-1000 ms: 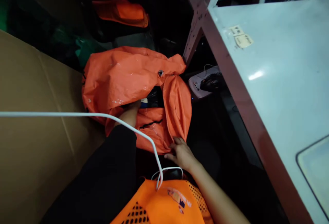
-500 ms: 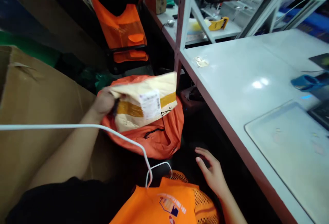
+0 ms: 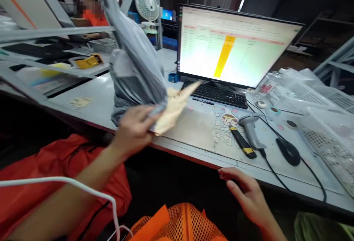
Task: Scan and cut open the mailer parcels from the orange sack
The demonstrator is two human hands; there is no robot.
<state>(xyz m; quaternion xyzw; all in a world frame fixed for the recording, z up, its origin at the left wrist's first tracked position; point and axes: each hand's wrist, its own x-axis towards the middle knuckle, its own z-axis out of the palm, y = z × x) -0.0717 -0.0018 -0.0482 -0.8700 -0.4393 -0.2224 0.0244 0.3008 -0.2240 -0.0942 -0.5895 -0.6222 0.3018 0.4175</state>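
The left hand [image 3: 135, 130] has its fingers closed on the near end of a grey plastic bag [image 3: 138, 71] and a cream package [image 3: 171, 113], both held over the front edge of the white desk [image 3: 96, 89]. The package's visible long axis slants up and rightward from the hand, its narrow far tip pointing at the keyboard [image 3: 218, 94]. The bag rises steeply above the hand, its top leaning left. The bag hides much of the package, and motion blurs the hold — how the two are joined, I cannot tell.

The right hand [image 3: 246, 196] is at the desk's front edge, fingers loosely curled, thumb apart, with nothing visible in its grasp.

Counted on the desk: one monitor [image 3: 235, 45], one keyboard, one pen [image 3: 203, 101], one cutter [image 3: 242, 141], one scanner [image 3: 251, 128] and one mouse [image 3: 288, 151]. The monitor's text is unreadable. One orange-red sack [image 3: 55, 159] lies low on the left — cut off by the frame and partly covered by the left forearm.
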